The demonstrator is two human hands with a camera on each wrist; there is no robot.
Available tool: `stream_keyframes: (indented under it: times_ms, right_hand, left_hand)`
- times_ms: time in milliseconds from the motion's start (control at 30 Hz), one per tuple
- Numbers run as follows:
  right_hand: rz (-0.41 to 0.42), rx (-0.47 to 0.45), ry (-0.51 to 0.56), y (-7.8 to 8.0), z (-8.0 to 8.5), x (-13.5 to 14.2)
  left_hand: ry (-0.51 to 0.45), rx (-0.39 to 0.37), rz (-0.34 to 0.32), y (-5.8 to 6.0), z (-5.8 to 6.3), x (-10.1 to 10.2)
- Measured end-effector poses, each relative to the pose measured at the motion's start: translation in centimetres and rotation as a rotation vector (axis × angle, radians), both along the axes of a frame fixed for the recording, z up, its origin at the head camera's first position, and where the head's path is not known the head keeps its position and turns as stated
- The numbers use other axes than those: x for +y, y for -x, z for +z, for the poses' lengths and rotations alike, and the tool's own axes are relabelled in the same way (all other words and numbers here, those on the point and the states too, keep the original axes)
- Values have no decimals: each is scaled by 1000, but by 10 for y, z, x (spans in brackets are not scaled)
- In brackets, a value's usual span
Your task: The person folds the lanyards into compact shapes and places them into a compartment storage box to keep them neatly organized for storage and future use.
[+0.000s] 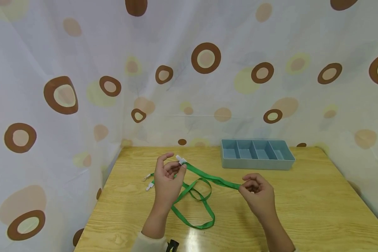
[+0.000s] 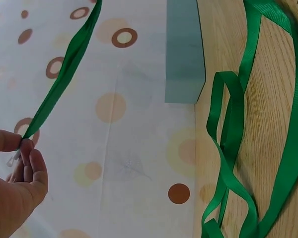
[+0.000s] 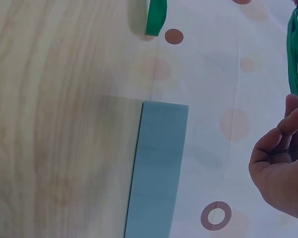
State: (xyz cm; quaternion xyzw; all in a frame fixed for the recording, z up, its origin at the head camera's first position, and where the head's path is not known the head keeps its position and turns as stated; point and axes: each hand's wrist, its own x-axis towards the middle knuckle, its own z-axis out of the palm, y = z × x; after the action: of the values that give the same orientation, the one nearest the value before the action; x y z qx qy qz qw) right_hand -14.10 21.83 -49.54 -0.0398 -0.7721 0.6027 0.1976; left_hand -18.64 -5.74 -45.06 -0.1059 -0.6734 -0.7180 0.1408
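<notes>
A green lanyard (image 1: pixel 208 176) is stretched between both hands above the table. My left hand (image 1: pixel 169 178) pinches its end by the white plastic clip (image 1: pixel 181 160), thumb against fingers. At the other end, my right hand (image 1: pixel 258 192) pinches the doubled strap between thumb and fingers; in the right wrist view the strap (image 3: pixel 294 49) runs up from the fingertips. Below, a second green lanyard (image 1: pixel 209 213) lies in loose loops on the wood. White clips (image 1: pixel 149 186) show on the table left of my left hand.
A blue-grey tray (image 1: pixel 258 163) with several compartments stands at the back of the wooden table (image 1: pixel 318 210), right of centre. A white curtain (image 1: pixel 189 91) with brown and yellow spots hangs behind the table and along its sides.
</notes>
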Motion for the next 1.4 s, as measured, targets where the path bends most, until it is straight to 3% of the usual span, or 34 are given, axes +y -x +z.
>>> stream_keyframes:
  times_ms: [200, 433, 533, 700, 800, 900, 1067, 1400]
  right_hand:
    - [4, 78, -73, 0, 10, 2]
    - [46, 124, -63, 1, 12, 7]
    - [148, 167, -56, 1, 10, 11]
    - [431, 245, -97, 0, 8, 17]
    - [553, 256, -129, -2, 9, 18]
    - [585, 261, -144, -3, 10, 16]
    - [562, 273, -108, -5, 6, 16]
    - [777, 440, 53, -3, 2, 19]
  left_hand:
    - [13, 5, 5, 1, -2, 1]
    - [-4, 8, 11, 2, -4, -2]
    - [-9, 11, 15, 2, -4, -3]
    - [-13, 10, 21, 2, -2, -4]
    - [-1, 11, 15, 3, -1, -5]
    - [-1, 11, 20, 5, 0, -6]
    - [-11, -5, 31, 6, -1, -8]
    - [-14, 11, 42, 9, -4, -11]
